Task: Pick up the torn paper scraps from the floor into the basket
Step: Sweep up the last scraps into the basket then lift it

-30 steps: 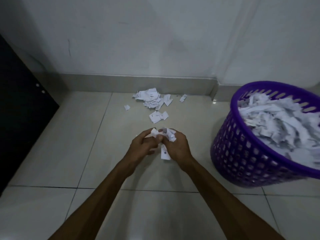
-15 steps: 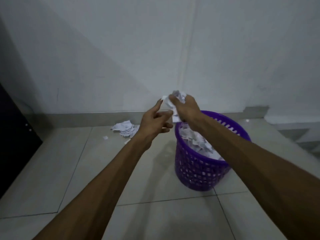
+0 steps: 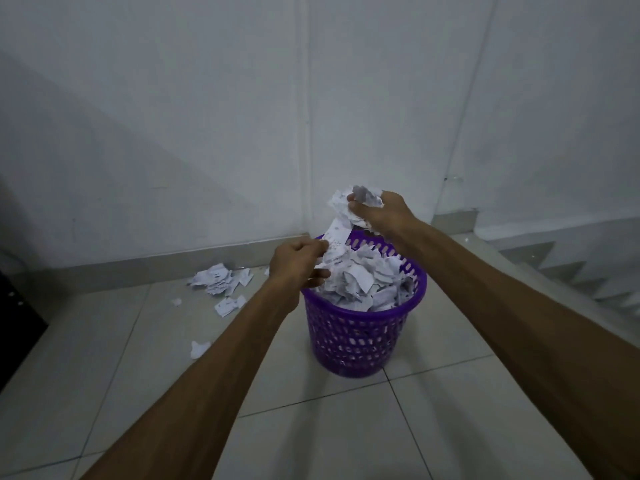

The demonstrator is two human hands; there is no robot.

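A purple perforated basket [image 3: 360, 337] stands on the tiled floor, heaped with white paper scraps [image 3: 363, 278]. Above its far rim my right hand [image 3: 381, 213] grips a bunch of torn scraps [image 3: 360, 199], and one strip hangs down from it toward the basket. My left hand [image 3: 299, 263] hovers at the basket's left rim with fingers loosely curled, touching the hanging strip's lower end. More torn scraps [image 3: 221, 280] lie in a pile by the wall to the left, and a single scrap [image 3: 199, 348] lies nearer on the floor.
White walls meet in a corner behind the basket. A dark cabinet [image 3: 17, 327] stands at the left edge. Steps [image 3: 588, 271] rise at the right. Pale floor tiles spread in front of the basket.
My right hand has carried the bunch of scraps further right, over the basket's far side. My left hand has dropped to the basket's left rim. A scrap has landed on the floor.
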